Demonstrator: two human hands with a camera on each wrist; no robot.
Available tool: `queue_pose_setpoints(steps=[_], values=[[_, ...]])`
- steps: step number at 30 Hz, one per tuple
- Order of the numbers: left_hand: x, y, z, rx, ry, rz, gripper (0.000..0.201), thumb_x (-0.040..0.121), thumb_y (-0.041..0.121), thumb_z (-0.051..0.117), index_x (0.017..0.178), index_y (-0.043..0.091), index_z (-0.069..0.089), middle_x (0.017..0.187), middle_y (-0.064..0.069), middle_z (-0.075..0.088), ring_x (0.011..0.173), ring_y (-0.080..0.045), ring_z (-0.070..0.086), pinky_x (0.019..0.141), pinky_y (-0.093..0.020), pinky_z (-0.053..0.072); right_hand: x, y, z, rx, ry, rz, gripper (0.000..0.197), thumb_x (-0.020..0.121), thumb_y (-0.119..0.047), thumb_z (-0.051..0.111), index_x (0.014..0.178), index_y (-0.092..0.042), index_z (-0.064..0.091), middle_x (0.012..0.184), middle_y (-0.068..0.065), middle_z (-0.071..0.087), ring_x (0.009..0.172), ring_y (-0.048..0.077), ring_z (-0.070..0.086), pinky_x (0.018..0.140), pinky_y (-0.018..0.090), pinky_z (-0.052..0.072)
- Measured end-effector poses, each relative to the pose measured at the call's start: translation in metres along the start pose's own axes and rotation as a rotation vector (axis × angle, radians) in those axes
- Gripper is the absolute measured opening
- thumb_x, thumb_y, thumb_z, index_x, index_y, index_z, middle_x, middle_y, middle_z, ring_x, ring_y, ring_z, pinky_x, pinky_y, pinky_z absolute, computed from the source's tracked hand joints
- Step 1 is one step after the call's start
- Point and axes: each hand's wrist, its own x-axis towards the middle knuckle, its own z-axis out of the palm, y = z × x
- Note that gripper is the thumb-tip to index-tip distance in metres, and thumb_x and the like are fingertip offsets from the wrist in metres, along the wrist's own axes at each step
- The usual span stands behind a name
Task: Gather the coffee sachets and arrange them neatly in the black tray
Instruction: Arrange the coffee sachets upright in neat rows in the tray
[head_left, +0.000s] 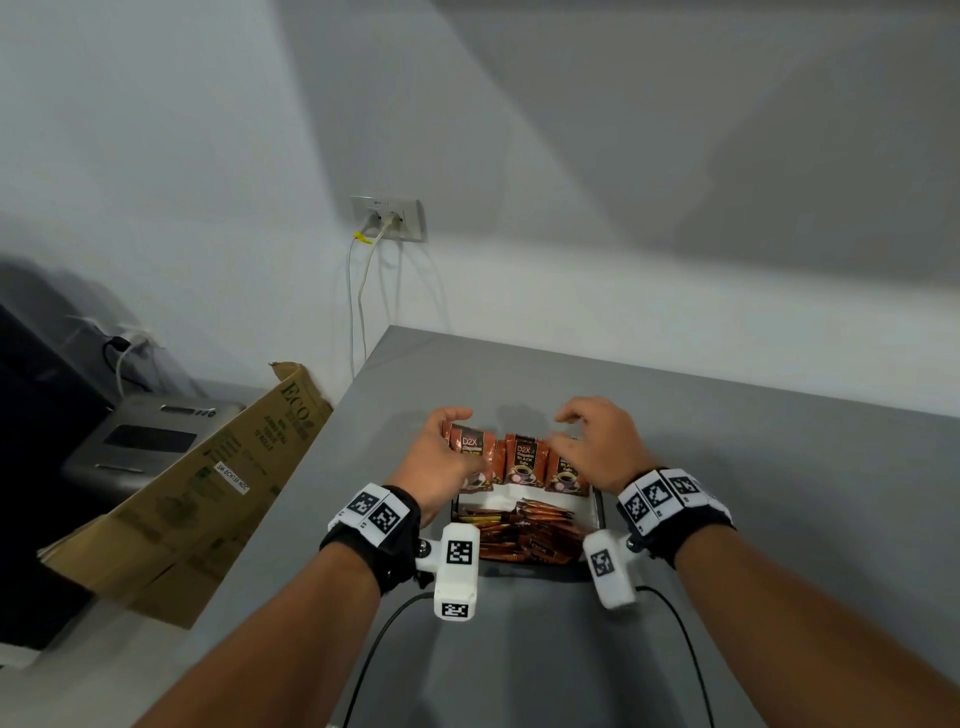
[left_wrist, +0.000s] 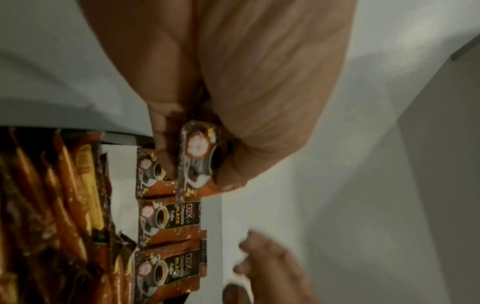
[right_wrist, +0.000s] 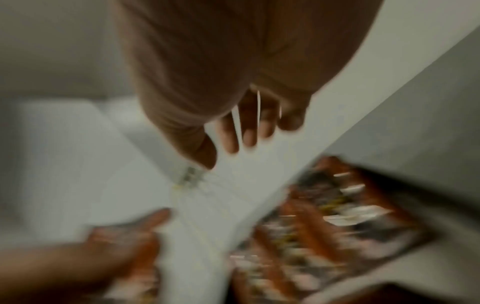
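Left hand: the left hand (head_left: 439, 457) is over the far left end of the tray, its fingers (left_wrist: 166, 144) and thumb clamped on one upright coffee sachet (head_left: 466, 452), seen close in the left wrist view (left_wrist: 198, 158).
Right hand: the right hand (head_left: 597, 447) hovers above the far right end of the sachet row, fingers (right_wrist: 249, 127) spread apart and loosely bent, holding nothing; its wrist view is badly blurred.
Standing sachets: a row of brown-and-orange sachets (head_left: 524, 460) marked "D2X Black" stands upright along the tray's far edge, side by side, between the two hands.
Lying sachets: a heap of orange sachets (head_left: 519, 535) lies in the near part of the tray, overlapping at mixed angles.
Tray: the black tray (head_left: 598, 512) sits on the grey surface (head_left: 779, 493) just ahead of the wrists; a white lining shows inside it.
Wrist gear: black bands with white marker blocks are on both wrists, cables trailing towards the body.
Surroundings: a cardboard box (head_left: 208, 483) leans at the surface's left edge; a wall socket (head_left: 388, 218) with white cords is on the wall behind.
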Motion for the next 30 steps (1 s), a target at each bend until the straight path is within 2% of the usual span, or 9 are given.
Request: queue_pose_setpoints(steps=[3,5,7,8,10,12,15,23,30], values=[[0.004,0.000,0.007,0.033,-0.041,0.043,0.072,0.071,-0.018,0.075,0.129,0.014,0.048,0.098,-0.012,0.067,0.075,-0.017,0.068,0.069,-0.031,0.056,0.002,-0.046,-0.003,0.237,-0.231,-0.023,0.019,0.086,-0.020,0.074,0.105,-0.021,0.073,0.090,-0.007,0.073,0.081,0.004,0.068,0.076,0.020,0.055],[0.006,-0.001,0.009,0.043,-0.046,0.043,0.070,0.071,-0.016,0.076,0.129,0.012,0.048,0.097,-0.011,0.067,0.074,-0.016,0.067,0.071,-0.032,0.056,0.006,-0.063,0.000,0.222,-0.247,-0.032,0.013,0.083,-0.011,0.074,0.092,-0.021,0.076,0.082,-0.005,0.074,0.074,0.005,0.068,0.071,0.020,0.056],[0.007,-0.002,0.006,0.076,0.036,0.043,0.064,0.074,-0.007,0.077,0.126,0.015,0.049,0.101,-0.008,0.065,0.075,-0.013,0.066,0.066,-0.028,0.054,0.012,-0.067,0.004,0.180,-0.192,-0.006,0.013,0.083,-0.008,0.072,0.084,-0.021,0.076,0.075,-0.007,0.073,0.066,-0.001,0.065,0.063,0.014,0.051],[0.008,-0.004,0.002,0.096,0.106,0.038,0.061,0.076,0.000,0.078,0.126,0.017,0.049,0.106,-0.006,0.064,0.081,-0.014,0.066,0.068,-0.028,0.053,0.015,-0.066,0.007,0.166,-0.179,0.023,0.013,0.083,-0.007,0.070,0.083,-0.019,0.075,0.072,-0.009,0.071,0.062,-0.004,0.064,0.058,0.011,0.047],[0.011,-0.007,-0.008,0.108,0.217,0.015,0.055,0.081,0.009,0.074,0.128,0.019,0.048,0.115,-0.002,0.058,0.100,-0.019,0.061,0.085,-0.037,0.054,0.018,-0.065,0.014,0.124,-0.187,0.073,0.014,0.086,-0.005,0.067,0.083,-0.017,0.073,0.071,-0.011,0.069,0.061,-0.002,0.065,0.054,0.013,0.050],[0.012,-0.011,-0.017,0.114,0.255,-0.005,0.050,0.085,0.009,0.070,0.129,0.018,0.049,0.117,-0.003,0.056,0.105,-0.021,0.058,0.095,-0.042,0.050,0.021,-0.062,0.024,0.039,-0.201,0.099,0.018,0.087,-0.005,0.065,0.080,-0.020,0.071,0.080,-0.006,0.071,0.068,0.010,0.070,0.060,0.023,0.058],[0.013,-0.016,-0.026,0.138,0.252,-0.007,0.045,0.086,0.006,0.066,0.126,0.019,0.050,0.113,-0.005,0.057,0.097,-0.021,0.058,0.086,-0.038,0.050,0.023,-0.058,0.040,-0.064,-0.214,0.122,0.022,0.088,-0.004,0.064,0.075,-0.021,0.067,0.085,0.000,0.071,0.072,0.016,0.069,0.070,0.031,0.061],[0.009,-0.023,-0.030,0.156,0.232,-0.029,0.043,0.086,0.006,0.065,0.123,0.021,0.050,0.106,-0.004,0.058,0.087,-0.020,0.059,0.078,-0.038,0.051,0.024,-0.057,0.061,-0.126,-0.225,0.143,0.027,0.086,0.004,0.055,0.072,-0.019,0.056,0.087,0.006,0.065,0.073,0.019,0.063,0.064,0.027,0.053],[0.007,-0.024,-0.032,0.103,0.211,-0.032,0.040,0.088,0.002,0.060,0.123,0.019,0.049,0.105,-0.005,0.056,0.084,-0.019,0.056,0.068,-0.034,0.050,0.024,-0.052,0.065,-0.109,-0.197,0.175,0.011,0.089,0.003,0.057,0.084,-0.004,0.064,0.092,0.009,0.067,0.083,0.024,0.067,0.075,0.034,0.060]])
